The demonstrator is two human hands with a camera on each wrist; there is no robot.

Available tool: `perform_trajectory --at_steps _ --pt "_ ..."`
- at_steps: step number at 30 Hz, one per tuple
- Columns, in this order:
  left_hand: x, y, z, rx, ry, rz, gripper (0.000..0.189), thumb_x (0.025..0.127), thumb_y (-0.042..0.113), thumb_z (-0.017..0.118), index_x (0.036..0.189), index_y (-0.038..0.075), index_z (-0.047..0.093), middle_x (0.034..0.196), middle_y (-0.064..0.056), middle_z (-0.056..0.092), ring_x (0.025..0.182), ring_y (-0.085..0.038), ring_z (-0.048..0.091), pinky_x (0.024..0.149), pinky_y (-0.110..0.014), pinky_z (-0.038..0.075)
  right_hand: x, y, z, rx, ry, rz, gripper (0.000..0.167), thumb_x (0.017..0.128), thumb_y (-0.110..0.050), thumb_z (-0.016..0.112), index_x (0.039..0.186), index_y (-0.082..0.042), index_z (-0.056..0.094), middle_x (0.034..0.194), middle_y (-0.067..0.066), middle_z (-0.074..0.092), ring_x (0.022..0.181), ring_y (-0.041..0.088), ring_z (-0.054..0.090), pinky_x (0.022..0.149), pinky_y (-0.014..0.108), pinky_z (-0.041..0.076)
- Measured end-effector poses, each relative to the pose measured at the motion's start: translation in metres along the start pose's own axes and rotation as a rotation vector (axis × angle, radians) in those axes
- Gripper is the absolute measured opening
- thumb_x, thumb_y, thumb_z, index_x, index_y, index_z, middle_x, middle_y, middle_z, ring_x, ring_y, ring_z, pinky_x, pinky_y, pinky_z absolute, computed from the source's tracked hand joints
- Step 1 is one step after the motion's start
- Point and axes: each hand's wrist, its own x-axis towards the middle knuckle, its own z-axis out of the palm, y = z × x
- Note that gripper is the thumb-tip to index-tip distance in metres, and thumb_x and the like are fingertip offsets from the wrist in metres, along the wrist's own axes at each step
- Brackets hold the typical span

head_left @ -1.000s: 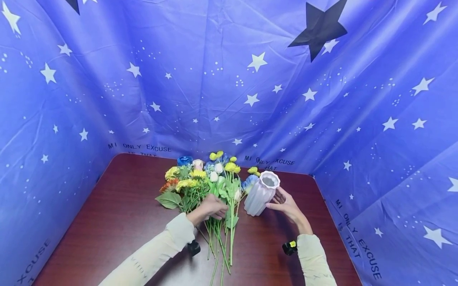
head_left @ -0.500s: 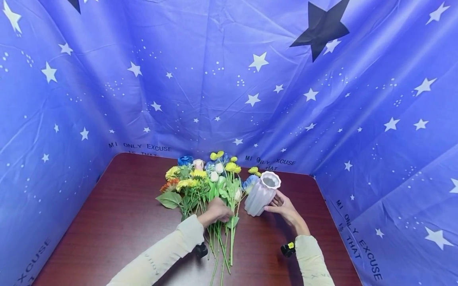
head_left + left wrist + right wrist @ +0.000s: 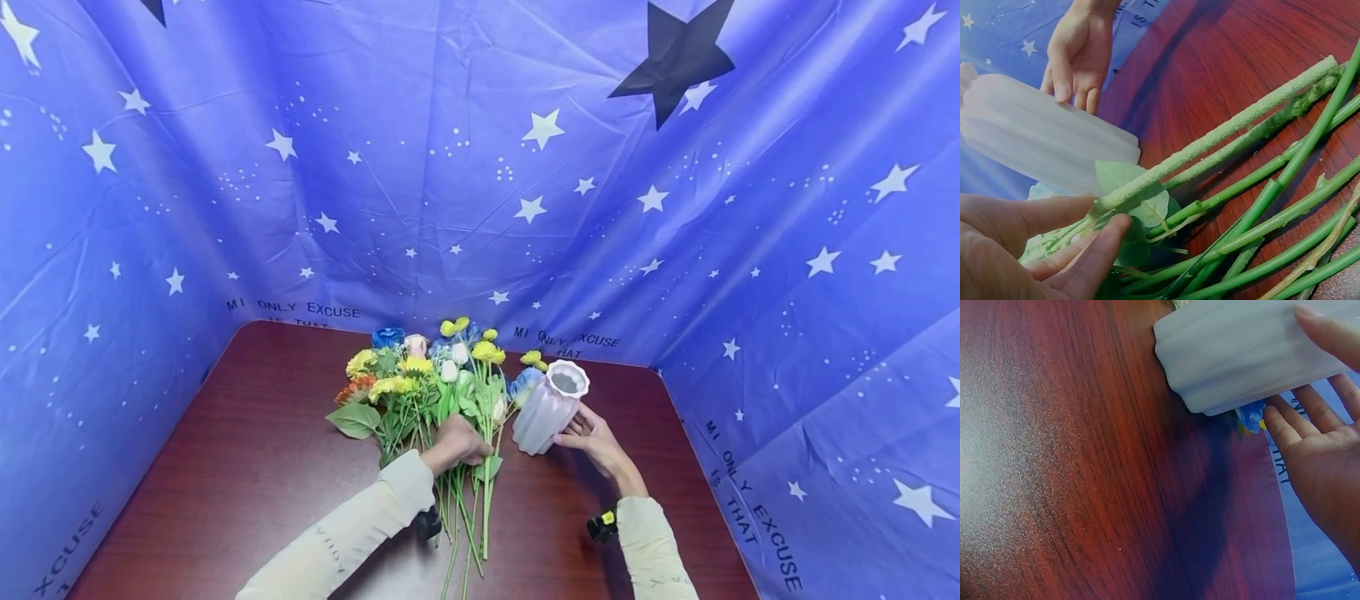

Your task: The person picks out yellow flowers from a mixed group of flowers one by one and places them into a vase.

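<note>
Artificial flowers lie in a loose bunch on the table; yellow flowers (image 3: 390,385), white tulips (image 3: 448,371) and an orange flower (image 3: 356,388) show among the leaves. Over the green stems, my left hand (image 3: 456,442) pinches a thick fuzzy stem (image 3: 1222,134) between thumb and fingertips, seen close up in the left wrist view. To the right stands a pale, ribbed vase (image 3: 542,412) with a scalloped rim, its mouth facing up. My right hand (image 3: 600,442) holds its right side, thumb (image 3: 1325,331) on the near wall and the other fingers partly hidden behind it.
The dark red wooden table (image 3: 247,467) bears everything. A blue star-print cloth (image 3: 435,208) hangs around its back and sides. Long stem ends (image 3: 468,550) point towards the near edge. A blue flower (image 3: 525,383) lies right beside the vase.
My left hand has moved right across the stems and now pinches the thick one at the bunch's right side. My right hand stays at the vase, shifting only slightly; the vase stands where it was.
</note>
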Motion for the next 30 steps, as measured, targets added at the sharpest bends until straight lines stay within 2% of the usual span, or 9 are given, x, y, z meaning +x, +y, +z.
perform_trajectory --at_steps 2,4,8,10,13,17,20,23,30 --pt "0.0022 -0.0007 0.0015 -0.012 0.004 -0.003 0.017 0.073 0.003 0.090 0.072 0.003 0.074 0.063 -0.012 0.073 0.051 -0.017 0.071 0.050 -0.025 0.061 -0.0006 0.0000 0.0001 0.005 -0.009 -0.010 0.087 0.082 0.018 0.069 0.155 0.012 0.022 0.132 -0.015 0.061 0.125 -0.002 0.059 0.105 0.017 0.052" --pt "0.0033 -0.0004 0.0024 -0.026 0.009 -0.005 0.016 0.072 0.001 0.090 0.072 0.002 0.074 0.062 -0.012 0.073 0.051 -0.017 0.071 0.047 -0.024 0.059 -0.0006 -0.0004 0.0002 0.007 -0.012 -0.016 0.087 0.082 0.018 0.069 0.155 0.012 0.023 0.132 -0.015 0.062 0.124 -0.001 0.059 0.104 0.017 0.052" --pt "0.0048 -0.0004 0.0039 -0.035 0.014 -0.008 0.018 0.071 0.002 0.090 0.071 0.002 0.073 0.061 -0.012 0.072 0.051 -0.018 0.071 0.034 -0.017 0.042 -0.0009 -0.0004 0.0003 0.020 -0.016 -0.016 0.088 0.081 0.017 0.070 0.155 0.013 0.022 0.131 -0.015 0.063 0.124 -0.001 0.060 0.104 0.018 0.053" --pt "0.0056 -0.0007 0.0046 -0.033 0.018 -0.002 0.019 0.071 0.003 0.091 0.069 0.003 0.072 0.060 -0.011 0.072 0.050 -0.018 0.071 0.032 -0.016 0.037 -0.0007 0.0000 0.0003 0.029 -0.017 -0.015 0.089 0.081 0.017 0.070 0.155 0.013 0.022 0.131 -0.014 0.063 0.124 0.000 0.060 0.104 0.019 0.053" --pt "0.0060 -0.0005 0.0050 -0.045 0.020 0.003 0.019 0.072 0.001 0.090 0.067 0.003 0.071 0.059 -0.011 0.071 0.049 -0.017 0.070 0.036 -0.019 0.047 -0.0003 0.0008 0.0003 0.036 -0.015 -0.014 0.089 0.081 0.017 0.071 0.155 0.013 0.022 0.131 -0.013 0.063 0.124 0.000 0.060 0.104 0.019 0.053" --pt "0.0055 0.0000 0.0052 -0.089 0.021 0.017 0.016 0.073 -0.003 0.088 0.069 0.001 0.073 0.062 -0.012 0.072 0.050 -0.019 0.071 0.053 -0.030 0.064 -0.0003 0.0015 0.0013 0.036 -0.013 -0.021 0.087 0.080 0.017 0.071 0.154 0.012 0.025 0.131 -0.013 0.063 0.124 -0.001 0.060 0.104 0.019 0.053" --pt "0.0049 -0.0005 0.0062 -0.120 0.019 0.039 0.013 0.073 -0.005 0.086 0.071 -0.002 0.074 0.065 -0.012 0.073 0.052 -0.020 0.071 0.062 -0.035 0.066 -0.0006 0.0028 0.0014 0.039 -0.012 -0.030 0.086 0.080 0.018 0.070 0.154 0.011 0.026 0.131 -0.014 0.063 0.124 0.000 0.060 0.104 0.019 0.054" --pt "0.0048 -0.0009 0.0070 -0.145 0.017 0.041 0.011 0.073 -0.007 0.085 0.074 -0.003 0.075 0.068 -0.012 0.074 0.051 -0.018 0.070 0.063 -0.035 0.067 -0.0005 0.0049 0.0009 0.044 -0.002 -0.032 0.086 0.080 0.020 0.069 0.154 0.009 0.026 0.131 -0.015 0.063 0.124 0.000 0.060 0.103 0.019 0.054" --pt "0.0071 -0.0039 0.0067 -0.200 0.005 0.023 0.010 0.074 -0.008 0.084 0.080 -0.004 0.077 0.076 -0.013 0.075 0.047 -0.010 0.064 0.058 -0.026 0.064 -0.0001 0.0063 0.0010 0.034 0.028 -0.012 0.087 0.080 0.020 0.070 0.154 0.007 0.027 0.130 -0.015 0.063 0.123 -0.001 0.060 0.104 0.019 0.053"
